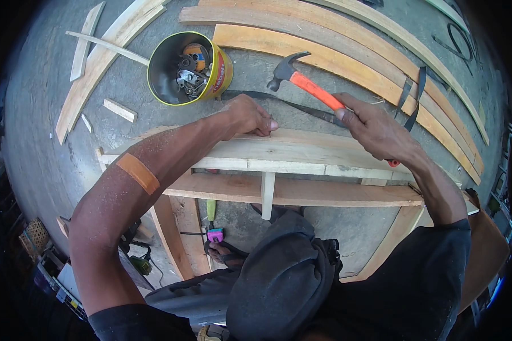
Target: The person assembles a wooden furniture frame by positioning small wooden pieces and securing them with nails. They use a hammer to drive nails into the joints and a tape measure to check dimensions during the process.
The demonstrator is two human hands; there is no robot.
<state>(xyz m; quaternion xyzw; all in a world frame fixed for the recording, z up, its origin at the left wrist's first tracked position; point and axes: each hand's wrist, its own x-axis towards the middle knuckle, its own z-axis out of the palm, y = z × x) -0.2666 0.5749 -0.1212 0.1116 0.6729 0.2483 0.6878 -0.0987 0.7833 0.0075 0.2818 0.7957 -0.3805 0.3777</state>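
What looks like a nail (271,133) sits on the wood (313,165), pinched by the left hand (247,117), maybe to keep it straight. The right hand (375,125) is wrapped around the hammer (316,92). Far left, a bucket (224,73) holds metal bits (192,78).

- Yellow-rimmed bucket (221,71), metal hardware (189,78) loose inside.
- Long planks (301,44) side by side on concrete floor (246,63), beyond the bucket.
- Short offcut (120,110), lying alone.
- Black cable (459,44), looped.
- Woven basket (34,237), near me.
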